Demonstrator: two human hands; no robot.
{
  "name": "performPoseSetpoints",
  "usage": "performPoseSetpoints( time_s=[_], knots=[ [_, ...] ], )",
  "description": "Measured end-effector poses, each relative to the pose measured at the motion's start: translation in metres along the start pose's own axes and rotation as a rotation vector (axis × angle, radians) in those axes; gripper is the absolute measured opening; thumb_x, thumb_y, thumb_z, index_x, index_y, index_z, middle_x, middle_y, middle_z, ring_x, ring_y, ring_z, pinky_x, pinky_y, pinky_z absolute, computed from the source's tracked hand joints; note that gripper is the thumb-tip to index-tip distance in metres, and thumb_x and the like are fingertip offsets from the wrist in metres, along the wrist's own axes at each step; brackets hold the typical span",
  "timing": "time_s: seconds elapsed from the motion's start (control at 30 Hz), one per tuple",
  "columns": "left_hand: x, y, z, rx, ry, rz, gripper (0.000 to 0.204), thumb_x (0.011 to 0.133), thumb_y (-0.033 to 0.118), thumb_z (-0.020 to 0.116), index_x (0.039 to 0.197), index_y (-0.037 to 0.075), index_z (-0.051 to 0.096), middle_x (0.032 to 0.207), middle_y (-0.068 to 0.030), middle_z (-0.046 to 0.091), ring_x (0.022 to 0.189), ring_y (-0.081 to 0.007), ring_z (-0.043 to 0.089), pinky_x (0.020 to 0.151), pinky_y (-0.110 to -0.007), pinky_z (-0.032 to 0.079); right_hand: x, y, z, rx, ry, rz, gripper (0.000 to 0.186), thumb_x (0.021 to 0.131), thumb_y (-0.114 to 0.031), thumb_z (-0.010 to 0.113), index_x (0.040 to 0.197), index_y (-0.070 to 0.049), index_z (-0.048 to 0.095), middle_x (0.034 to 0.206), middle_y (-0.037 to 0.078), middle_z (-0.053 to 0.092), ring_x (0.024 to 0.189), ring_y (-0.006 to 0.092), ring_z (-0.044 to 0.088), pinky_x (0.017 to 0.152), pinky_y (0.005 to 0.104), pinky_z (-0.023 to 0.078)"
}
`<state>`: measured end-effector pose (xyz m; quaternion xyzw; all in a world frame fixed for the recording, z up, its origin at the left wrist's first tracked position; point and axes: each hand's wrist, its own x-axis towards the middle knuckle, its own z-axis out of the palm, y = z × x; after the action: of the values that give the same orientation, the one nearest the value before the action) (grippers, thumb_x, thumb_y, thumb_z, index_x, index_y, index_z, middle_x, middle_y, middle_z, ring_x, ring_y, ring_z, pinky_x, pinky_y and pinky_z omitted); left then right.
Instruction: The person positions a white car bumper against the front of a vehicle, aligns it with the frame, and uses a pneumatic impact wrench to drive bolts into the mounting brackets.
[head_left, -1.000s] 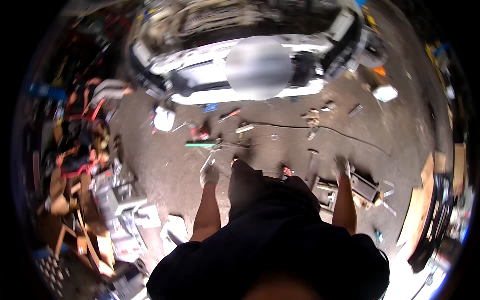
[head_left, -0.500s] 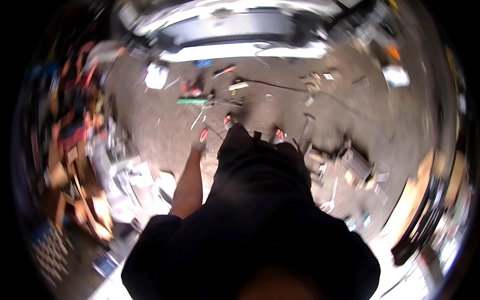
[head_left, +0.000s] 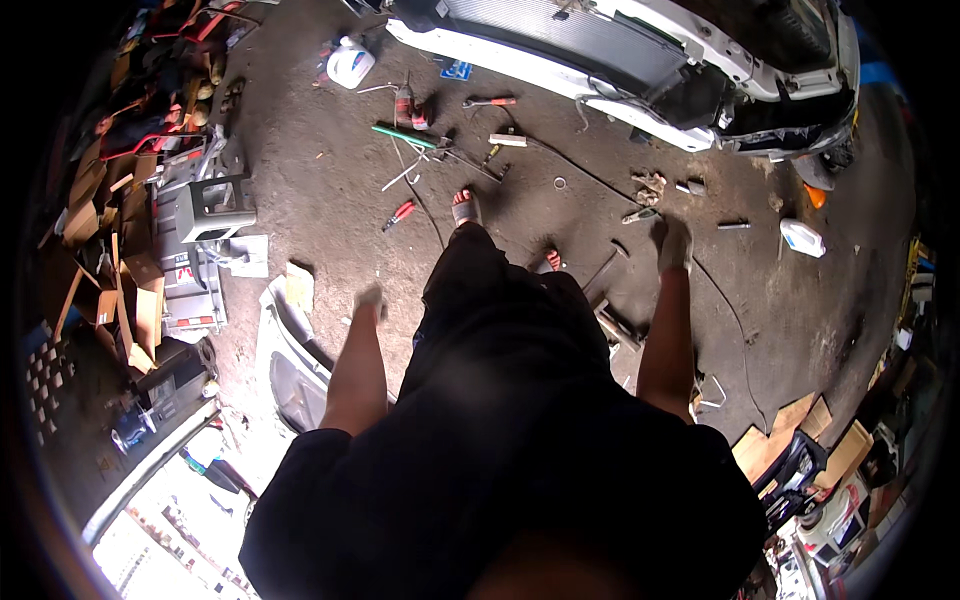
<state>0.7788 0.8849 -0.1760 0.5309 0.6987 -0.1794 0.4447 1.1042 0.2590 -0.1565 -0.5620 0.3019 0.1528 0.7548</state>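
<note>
My left hand (head_left: 370,301), in a light glove, hangs low by my left leg and is smeared by motion. Its fingers cannot be made out. Nearest to it on the floor lie red-handled pliers (head_left: 399,215). My right hand (head_left: 674,247), also gloved, is stretched out forward on the right, above the floor. Its fingers are too unclear to read. Close by are a hammer (head_left: 612,260) and a thin dark cable (head_left: 735,310). A red power tool (head_left: 404,108) and a green bar (head_left: 403,136) lie farther ahead.
A car front with a white crossbar (head_left: 540,75) and radiator stands ahead. A white jug (head_left: 350,64) and a white bottle (head_left: 802,238) are on the floor. Cardboard boxes (head_left: 145,300) and grey panels line the left; a white curved panel (head_left: 290,365) lies behind my left arm.
The view has turned left, so the car front now sits farther right. My right arm has come into view, reaching forward. My left hand is now farther from the pliers.
</note>
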Motion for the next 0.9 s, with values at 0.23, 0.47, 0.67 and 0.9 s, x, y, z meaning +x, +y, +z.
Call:
performPoseSetpoints(
  time_s=[0.23,0.47,0.67,0.9],
  knots=[
    [-0.034,-0.114,-0.017,0.377,-0.247,-0.362,0.033,0.094,0.042,0.053,0.095,0.009,0.059,0.077,-0.0111,0.061,0.062,-0.0254,0.057,0.058,-0.044,0.048,-0.028,0.024,0.039,-0.545,-0.36,-0.289,0.033,0.099,-0.03,0.051,0.115,-0.003,0.062,0.098,0.009,0.067,0.079,0.0164,0.066,0.068,0.0313,0.053],
    [0.014,-0.035,-0.003,0.179,-0.321,-0.074,0.023,0.095,0.036,0.056,0.093,0.013,0.061,0.081,-0.0036,0.06,0.069,-0.0181,0.057,0.062,-0.038,0.048,-0.1,0.231,-0.175,-0.774,0.398,0.774,0.042,0.098,-0.031,0.043,0.129,-0.007,0.057,0.118,0.012,0.062,0.101,0.0281,0.061,0.088,0.0452,0.05],
    [-0.028,0.205,0.086,0.165,-0.385,0.238,0.017,0.096,0.034,0.056,0.09,0.018,0.053,0.074,-0.0018,0.056,0.057,-0.0152,0.05,0.051,-0.036,0.042,-0.156,0.309,-0.186,0.168,0.366,0.707,0.025,0.096,-0.034,0.048,0.091,-0.013,0.06,0.08,0.003,0.061,0.062,0.0174,0.057,0.057,0.0381,0.048],
    [-0.126,0.301,0.256,0.586,-0.604,0.584,0.032,0.094,0.036,0.056,0.115,0.012,0.055,0.09,-0.0057,0.062,0.067,-0.0198,0.057,0.063,-0.038,0.051,-0.117,0.259,-0.131,-0.349,0.346,0.265,0.035,0.091,-0.041,0.056,0.111,-0.013,0.063,0.097,0.007,0.068,0.084,0.0257,0.063,0.073,0.0432,0.05]
  ],
)
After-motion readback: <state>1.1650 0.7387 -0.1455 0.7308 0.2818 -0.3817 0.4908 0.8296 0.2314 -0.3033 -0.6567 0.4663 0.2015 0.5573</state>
